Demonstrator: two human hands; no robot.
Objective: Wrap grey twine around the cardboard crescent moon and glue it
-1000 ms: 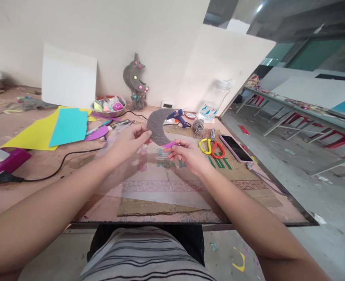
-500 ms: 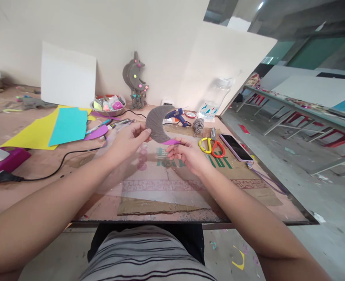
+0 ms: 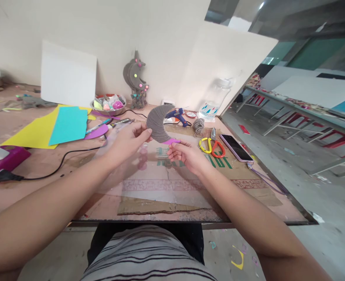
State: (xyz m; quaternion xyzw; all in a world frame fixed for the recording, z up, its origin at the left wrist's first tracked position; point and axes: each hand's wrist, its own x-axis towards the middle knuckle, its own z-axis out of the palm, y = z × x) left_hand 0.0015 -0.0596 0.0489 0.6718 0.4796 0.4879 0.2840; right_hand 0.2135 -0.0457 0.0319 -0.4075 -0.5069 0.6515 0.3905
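The left hand (image 3: 129, 139) pinches the yarn-wrapped crescent (image 3: 158, 121) at its rim, the right hand (image 3: 187, 155) its bare pink tip (image 3: 172, 141), 2 grips steadying it upright above the tabletop (image 3: 43, 166).

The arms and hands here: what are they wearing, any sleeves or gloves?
Two bare forearms, no sleeves in view. The left hand and right hand have no gloves, and no watch, bracelet or ring shows. Below them is a grey shirt with dark stripes.
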